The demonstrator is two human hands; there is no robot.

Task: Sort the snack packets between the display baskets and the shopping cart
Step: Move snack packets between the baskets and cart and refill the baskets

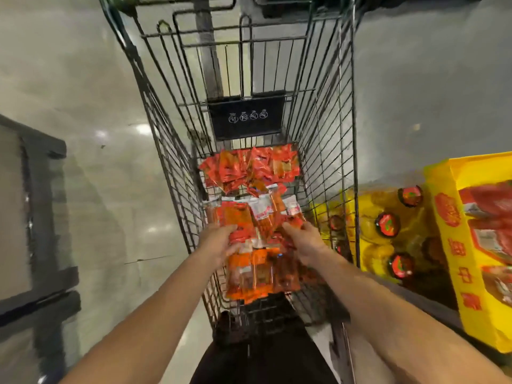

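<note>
Inside wire shopping cart (327,151), orange snack packets (249,173), both hands' grip on some.

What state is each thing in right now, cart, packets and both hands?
Shopping cart: upright, holding packets.
Far packets: loose heap on the cart floor.
Near packets: bundle held between both hands.
Left hand: gripping the bundle's left side.
Right hand: gripping its right side.
</note>
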